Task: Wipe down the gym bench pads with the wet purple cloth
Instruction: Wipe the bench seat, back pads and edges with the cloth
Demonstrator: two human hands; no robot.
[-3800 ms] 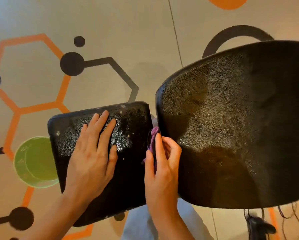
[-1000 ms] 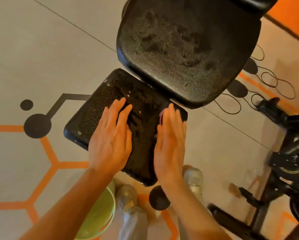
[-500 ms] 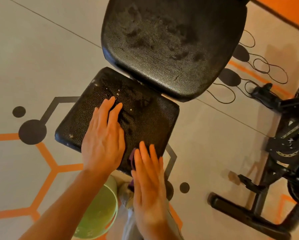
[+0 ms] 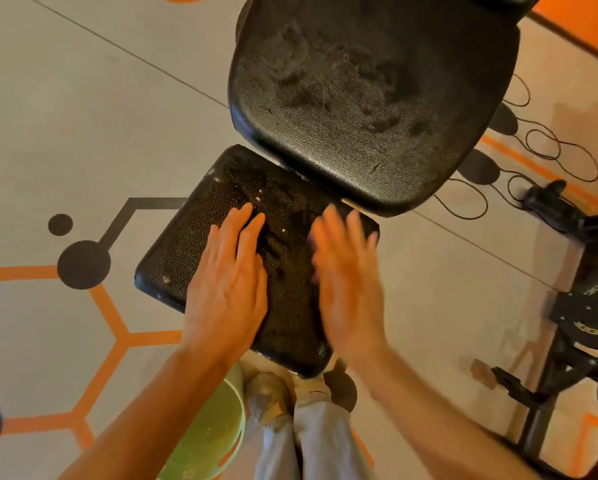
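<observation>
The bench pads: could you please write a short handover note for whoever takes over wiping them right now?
Left hand: flat, fingers straight, pressing on the seat pad.
Right hand: flat and motion-blurred at the seat pad's right side; the purple cloth is not clearly visible, presumably under the palm.
Green bucket: on the floor by the feet.
Done: seat pad looks dark and wet in the middle.
Left: pale specks remain on the seat pad; the back pad shows dull smudges, so it probably needs another pass.

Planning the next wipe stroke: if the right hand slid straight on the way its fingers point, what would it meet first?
Probably the lower edge of the back pad, which overhangs the seat pad just beyond the right hand; depth is unclear.
</observation>
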